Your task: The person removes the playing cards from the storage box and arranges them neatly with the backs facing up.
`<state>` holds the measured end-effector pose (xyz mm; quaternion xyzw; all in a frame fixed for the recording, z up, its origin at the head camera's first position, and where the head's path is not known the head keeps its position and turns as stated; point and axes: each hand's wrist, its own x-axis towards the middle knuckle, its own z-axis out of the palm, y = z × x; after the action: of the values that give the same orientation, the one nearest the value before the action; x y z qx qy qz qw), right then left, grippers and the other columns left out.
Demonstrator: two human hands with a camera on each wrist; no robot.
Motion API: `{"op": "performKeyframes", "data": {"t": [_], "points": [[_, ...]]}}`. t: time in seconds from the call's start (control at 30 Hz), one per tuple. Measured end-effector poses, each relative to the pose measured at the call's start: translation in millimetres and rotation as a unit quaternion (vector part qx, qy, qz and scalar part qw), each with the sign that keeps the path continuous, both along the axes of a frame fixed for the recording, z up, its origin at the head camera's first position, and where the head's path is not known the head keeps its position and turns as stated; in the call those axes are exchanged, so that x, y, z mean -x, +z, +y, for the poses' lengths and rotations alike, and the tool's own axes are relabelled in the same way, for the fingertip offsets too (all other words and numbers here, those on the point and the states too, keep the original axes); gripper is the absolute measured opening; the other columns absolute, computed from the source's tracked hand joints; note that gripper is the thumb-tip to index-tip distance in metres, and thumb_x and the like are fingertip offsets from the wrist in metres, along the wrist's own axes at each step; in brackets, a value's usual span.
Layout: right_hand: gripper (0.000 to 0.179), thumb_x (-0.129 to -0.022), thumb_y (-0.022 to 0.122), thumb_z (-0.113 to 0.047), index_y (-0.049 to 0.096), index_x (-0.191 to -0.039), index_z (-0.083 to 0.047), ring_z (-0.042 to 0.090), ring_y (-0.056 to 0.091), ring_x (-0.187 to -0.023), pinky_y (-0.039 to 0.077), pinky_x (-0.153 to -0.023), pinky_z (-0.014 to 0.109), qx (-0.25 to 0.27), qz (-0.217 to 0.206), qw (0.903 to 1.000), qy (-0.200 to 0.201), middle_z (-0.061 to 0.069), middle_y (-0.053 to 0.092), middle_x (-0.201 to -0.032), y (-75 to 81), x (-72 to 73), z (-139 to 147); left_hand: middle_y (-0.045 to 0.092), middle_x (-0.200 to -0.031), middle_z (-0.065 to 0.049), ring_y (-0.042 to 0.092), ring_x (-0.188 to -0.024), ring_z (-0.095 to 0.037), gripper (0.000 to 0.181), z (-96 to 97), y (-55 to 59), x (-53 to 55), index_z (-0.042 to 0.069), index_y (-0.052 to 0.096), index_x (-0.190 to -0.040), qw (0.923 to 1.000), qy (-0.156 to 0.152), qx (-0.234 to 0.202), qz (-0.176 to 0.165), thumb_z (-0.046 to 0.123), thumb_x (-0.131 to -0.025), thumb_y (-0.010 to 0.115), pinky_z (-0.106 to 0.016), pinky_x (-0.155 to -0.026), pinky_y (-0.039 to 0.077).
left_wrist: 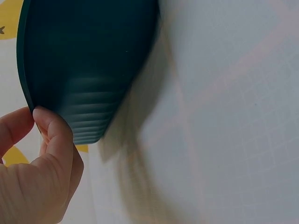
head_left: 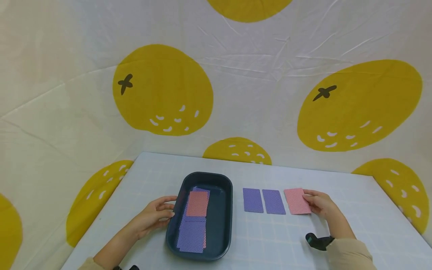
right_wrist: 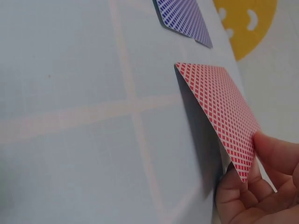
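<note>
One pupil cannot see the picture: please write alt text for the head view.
The right hand pinches a red card by its right edge, beside two purple cards on a white table. The left hand grips a dark tray of overlapping purple and red cards.

Smooth plastic tray [head_left: 220, 221] — paper cards [head_left: 296, 201] — creased cloth backdrop [head_left: 251, 86].

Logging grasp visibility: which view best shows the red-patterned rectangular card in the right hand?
The right wrist view: the red-patterned rectangular card looks largest, pinched by the right hand. The head view shows it smaller; the left wrist view misses it.
</note>
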<state>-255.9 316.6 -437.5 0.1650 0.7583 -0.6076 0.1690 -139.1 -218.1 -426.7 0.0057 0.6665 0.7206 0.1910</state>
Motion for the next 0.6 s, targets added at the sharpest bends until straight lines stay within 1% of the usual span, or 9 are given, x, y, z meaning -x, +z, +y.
{"op": "performKeyframes", "data": {"t": [0.1, 0.27, 0.4, 0.6], "points": [[0.059, -0.093, 0.056, -0.014, 0.028, -0.14, 0.007, 0.014, 0.049, -0.07, 0.043, -0.062, 0.025, -0.031, 0.004, 0.9995, -0.001, -0.003, 0.057, -0.083, -1.7, 1.1, -0.2, 0.053, -0.11, -0.011, 0.054, -0.09, -0.015, 0.063, 0.0, 0.0, -0.1, -0.005, 0.028, -0.141, 1.0, 0.001, 0.0, -0.002, 0.003, -0.087, 0.06, -0.027, -0.073, 0.048], [0.056, -0.093, 0.055, -0.015, 0.032, -0.139, 0.007, 0.015, 0.047, -0.071, 0.041, -0.061, 0.027, -0.089, 0.011, 0.996, 0.002, 0.001, 0.055, -0.083, -2.4, 2.6, -0.3, 0.053, -0.107, -0.009, 0.054, -0.088, -0.014, 0.063, 0.5, 0.7, 0.3, -0.004, 0.028, -0.141, 1.0, 0.005, 0.0, -0.004, 0.004, -0.087, 0.06, -0.025, -0.072, 0.048], [0.054, -0.093, 0.054, -0.014, 0.034, -0.138, 0.007, 0.016, 0.046, -0.073, 0.042, -0.063, 0.028, -0.097, 0.007, 0.9952, 0.001, 0.002, 0.054, -0.082, -0.9, 2.8, 0.0, 0.053, -0.106, -0.009, 0.055, -0.087, -0.013, 0.063, 1.0, 0.6, 0.3, -0.004, 0.028, -0.141, 1.0, 0.008, 0.001, -0.006, 0.004, -0.087, 0.06, -0.025, -0.071, 0.048], [0.053, -0.093, 0.054, -0.015, 0.035, -0.137, 0.008, 0.015, 0.047, -0.072, 0.042, -0.063, 0.028, -0.102, -0.004, 0.9948, 0.002, 0.001, 0.054, -0.081, 0.7, 2.9, -0.4, 0.053, -0.106, -0.008, 0.055, -0.088, -0.013, 0.063, 0.6, 0.1, -0.7, -0.004, 0.029, -0.141, 0.9999, 0.007, 0.003, -0.006, 0.004, -0.087, 0.06, -0.025, -0.072, 0.049]]}}
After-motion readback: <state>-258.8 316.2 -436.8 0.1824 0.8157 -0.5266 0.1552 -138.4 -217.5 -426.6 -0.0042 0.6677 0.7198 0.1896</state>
